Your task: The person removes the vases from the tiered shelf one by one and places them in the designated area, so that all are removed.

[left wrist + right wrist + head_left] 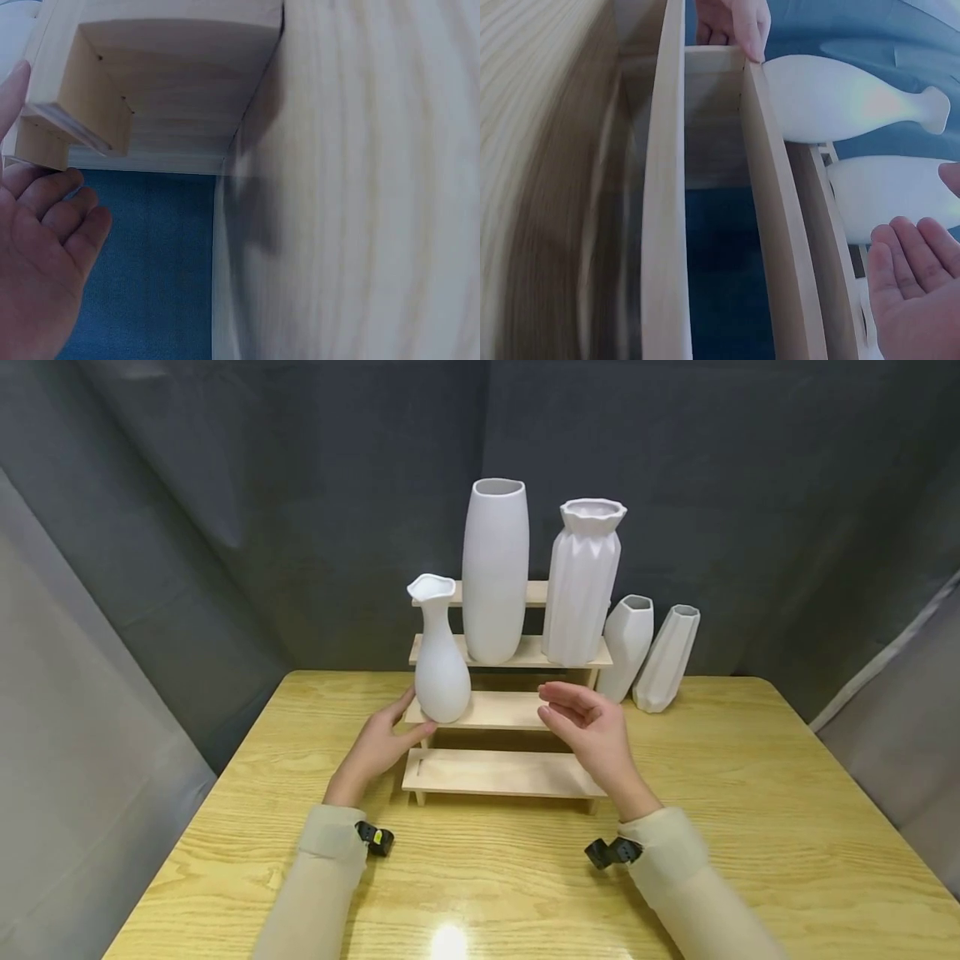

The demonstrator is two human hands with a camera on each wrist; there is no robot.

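A white flared-neck vase [442, 672] stands upright at the left end of a low step of the wooden tiered stand [502, 772]. My left hand [378, 743] is at that end, its thumb against the step's front edge by the vase's base and its other fingers along the side. In the left wrist view, the left hand [41, 247] shows loosely bent fingers beside the stand's end. My right hand [596, 735] hovers in front of the stand's right end, fingers loosely bent, holding nothing. In the right wrist view, the right hand [922, 292] shows its palm.
A tall smooth vase [495, 572] and a pleated vase [581, 585] stand on a higher step. Two smaller faceted vases, one wider [628, 643] and one slim [667, 660], are on the table [750, 793] right of the stand. A dark curtain [360, 510] hangs behind.
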